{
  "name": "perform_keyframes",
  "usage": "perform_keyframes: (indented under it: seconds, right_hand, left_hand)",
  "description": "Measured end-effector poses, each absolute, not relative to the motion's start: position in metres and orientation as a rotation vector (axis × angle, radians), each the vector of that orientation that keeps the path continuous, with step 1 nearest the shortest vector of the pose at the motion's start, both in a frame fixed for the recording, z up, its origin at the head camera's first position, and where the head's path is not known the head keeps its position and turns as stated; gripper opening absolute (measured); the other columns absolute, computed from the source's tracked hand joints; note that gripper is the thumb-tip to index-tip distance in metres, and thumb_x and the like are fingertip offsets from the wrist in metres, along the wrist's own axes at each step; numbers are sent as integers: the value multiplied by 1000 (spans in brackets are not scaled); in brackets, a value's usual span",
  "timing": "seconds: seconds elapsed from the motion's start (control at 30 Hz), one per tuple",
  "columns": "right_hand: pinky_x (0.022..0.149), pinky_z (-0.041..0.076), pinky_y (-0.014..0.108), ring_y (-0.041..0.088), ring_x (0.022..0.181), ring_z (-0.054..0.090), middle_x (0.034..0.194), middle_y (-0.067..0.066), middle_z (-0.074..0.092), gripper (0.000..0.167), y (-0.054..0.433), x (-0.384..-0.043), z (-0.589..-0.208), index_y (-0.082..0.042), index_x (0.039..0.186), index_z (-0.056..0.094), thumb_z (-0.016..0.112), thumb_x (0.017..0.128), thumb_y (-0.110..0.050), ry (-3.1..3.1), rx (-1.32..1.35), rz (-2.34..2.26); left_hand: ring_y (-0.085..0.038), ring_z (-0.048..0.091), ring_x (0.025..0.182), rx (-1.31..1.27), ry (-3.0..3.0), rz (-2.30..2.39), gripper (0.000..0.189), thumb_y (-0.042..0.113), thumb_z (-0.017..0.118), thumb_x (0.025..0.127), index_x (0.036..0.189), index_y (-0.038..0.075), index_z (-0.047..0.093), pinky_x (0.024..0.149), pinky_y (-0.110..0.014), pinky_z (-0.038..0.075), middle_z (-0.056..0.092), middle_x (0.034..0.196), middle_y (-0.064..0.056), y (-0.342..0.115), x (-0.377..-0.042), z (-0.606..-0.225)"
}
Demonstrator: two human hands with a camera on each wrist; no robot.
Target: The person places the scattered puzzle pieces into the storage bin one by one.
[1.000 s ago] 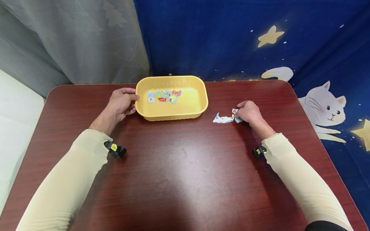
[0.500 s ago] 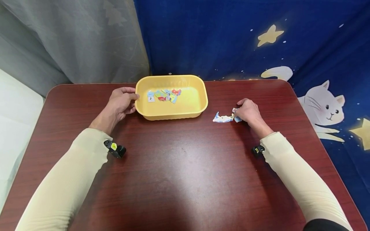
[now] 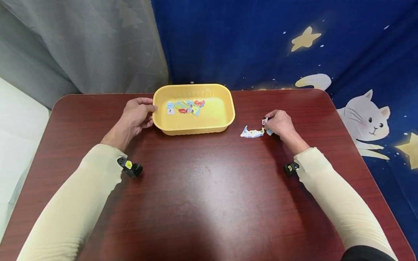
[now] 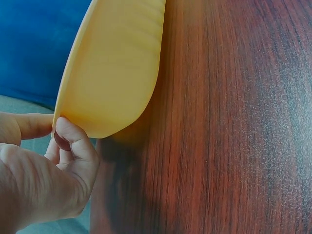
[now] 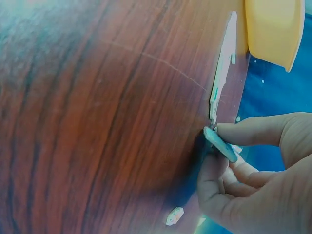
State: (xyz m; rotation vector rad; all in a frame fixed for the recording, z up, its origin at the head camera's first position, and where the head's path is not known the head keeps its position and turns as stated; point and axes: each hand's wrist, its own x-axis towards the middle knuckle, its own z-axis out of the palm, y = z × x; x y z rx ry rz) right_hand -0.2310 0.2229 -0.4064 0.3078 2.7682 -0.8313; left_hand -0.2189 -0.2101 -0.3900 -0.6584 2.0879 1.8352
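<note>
My left hand (image 3: 136,116) grips the left end of a yellow plastic basin (image 3: 192,129), thumb over the rim and fingers outside, as the left wrist view also shows. Several colourful flat map-like puzzle pieces (image 3: 196,110) lie together on its floor, beside a blue-and-white piece (image 3: 171,108). To the basin's right, my right hand (image 3: 280,125) pinches a pale blue flat puzzle piece (image 5: 220,145) between thumb and fingers, tilted up on edge. A long white-and-blue piece (image 3: 252,133) lies just left of those fingertips. Pinkish print (image 3: 264,121) shows at the fingertips; the hand hides the rest.
The dark red wooden table (image 3: 202,188) ends just behind the basin. Another small piece (image 5: 174,216) lies on it near my right hand in the right wrist view. Behind hang a grey curtain (image 3: 107,47) and a blue curtain (image 3: 235,43) with stars and a cat.
My right fingers have shifted the pinched piece slightly, tilting it and drawing it a little away from the long white piece. The left hand and basin have stayed put.
</note>
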Motion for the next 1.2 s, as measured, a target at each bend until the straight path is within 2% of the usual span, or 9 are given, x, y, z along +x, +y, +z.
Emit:
perform_keyframes:
  seconds: [0.1,0.37,0.53,0.67,0.9,1.2]
  right_hand:
    - [56,45,23,26,84,56,102,17,65,31,224,-233,-406,0,107,67,66,76,-3,2759,315,-874]
    - [56,44,24,20,75,55,93,12,66,21,225,-238,-399,-2,101,67,65,80,-5,2807,303,-989]
    - [62,50,21,12,75,56,99,11,64,23,219,-244,-390,-1,108,65,63,86,-6,2700,303,-1221]
    - [68,56,22,12,82,60,108,13,61,26,212,-248,-383,1,115,63,59,91,-7,2579,311,-1397]
    - [70,58,23,12,86,61,112,13,62,29,203,-252,-374,-1,120,62,58,93,-10,2559,301,-1461]
    - [69,59,26,11,77,65,91,0,69,23,195,-256,-370,0,114,63,61,92,-6,2422,268,-1705]
  left_hand:
    - [-11,52,54,-663,2088,1837,36,21,60,97,130,13,47,53,-20,52,55,88,-5,-210,-219,-390]
    - [-10,52,55,-667,2092,1829,37,22,60,97,130,14,47,54,-19,52,54,92,-6,-210,-219,-391]
    - [-10,52,55,-663,2092,1828,37,22,60,97,131,14,46,54,-20,53,54,93,-7,-210,-219,-390]
    - [-11,52,55,-662,2092,1829,37,22,59,97,131,13,46,54,-20,53,54,93,-6,-210,-219,-391]
    - [-10,52,54,-661,2086,1844,36,20,59,97,130,13,47,53,-20,53,55,92,-6,-210,-219,-393]
    - [-11,51,55,-668,2089,1841,36,21,60,97,130,14,47,53,-19,52,54,93,-6,-210,-220,-393]
